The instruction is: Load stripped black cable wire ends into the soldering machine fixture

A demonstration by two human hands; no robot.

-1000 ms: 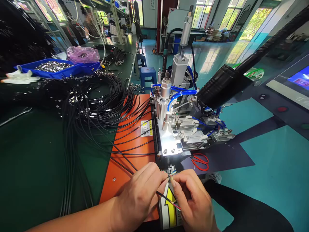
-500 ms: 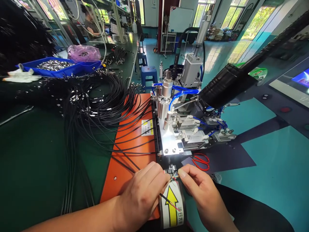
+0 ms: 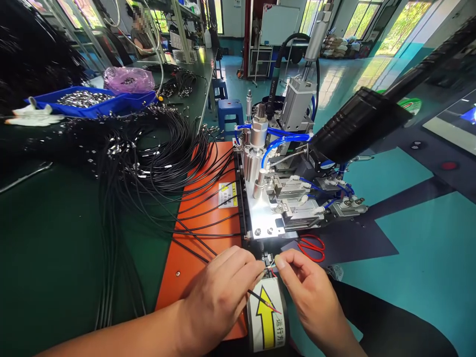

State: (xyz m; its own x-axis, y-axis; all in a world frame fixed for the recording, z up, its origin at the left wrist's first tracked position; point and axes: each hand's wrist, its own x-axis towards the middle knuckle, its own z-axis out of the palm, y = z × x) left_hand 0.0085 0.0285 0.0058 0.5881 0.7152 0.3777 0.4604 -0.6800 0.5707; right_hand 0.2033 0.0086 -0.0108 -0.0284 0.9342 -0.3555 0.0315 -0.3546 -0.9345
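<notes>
My left hand (image 3: 226,287) is closed around the end of a black cable (image 3: 256,296), its fingertips pinched together. A bit of the cable with a stripped, reddish tip sticks out below that hand over a yellow arrow label (image 3: 265,317). Across from it, my right hand (image 3: 308,287) pinches thin coloured wires (image 3: 272,267) between thumb and forefinger. Both hands meet just in front of a small dark fixture (image 3: 266,258) at the machine's near edge. The fingers partly hide the wire ends.
A metal pneumatic machine (image 3: 282,203) with blue tubes stands on an orange plate (image 3: 197,287). Red-handled scissors (image 3: 312,248) lie to its right. Bundled black cables (image 3: 163,163) cover the bench at left, near a blue tray (image 3: 89,104) of metal parts. A person (image 3: 143,37) sits far back.
My camera view has shifted slightly. Both hands stay by the fixture; the right fingertips have moved a little, and the thin wires between the hands lie differently.
</notes>
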